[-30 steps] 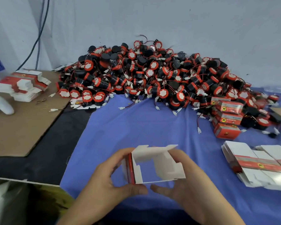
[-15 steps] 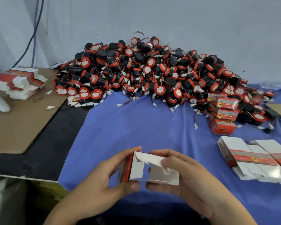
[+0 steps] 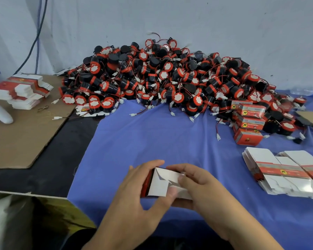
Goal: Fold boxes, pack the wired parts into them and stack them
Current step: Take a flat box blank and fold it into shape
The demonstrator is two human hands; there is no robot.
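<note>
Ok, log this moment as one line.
step: folding box | left hand: grips box | right hand: pinches box | closed boxes: stacked far right

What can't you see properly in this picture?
Head view:
- The box: partly hidden by the left hand and right hand; inside not visible.
- The red boxes: printing too small to read.
- The flat boxes: cut off by the right edge.
- Bottom-left corner: blurred, cannot tell what is there.

We see a pale grey-white wall (image 3: 224,24) across the upper part of the frame, evenly lit. At the upper left, two dark cables (image 3: 36,38) run down it. Below, a blue cloth (image 3: 152,141) covers the centre and right of the black table (image 3: 61,168). At the left a brown cardboard sheet (image 3: 22,141) lies on it.
</note>
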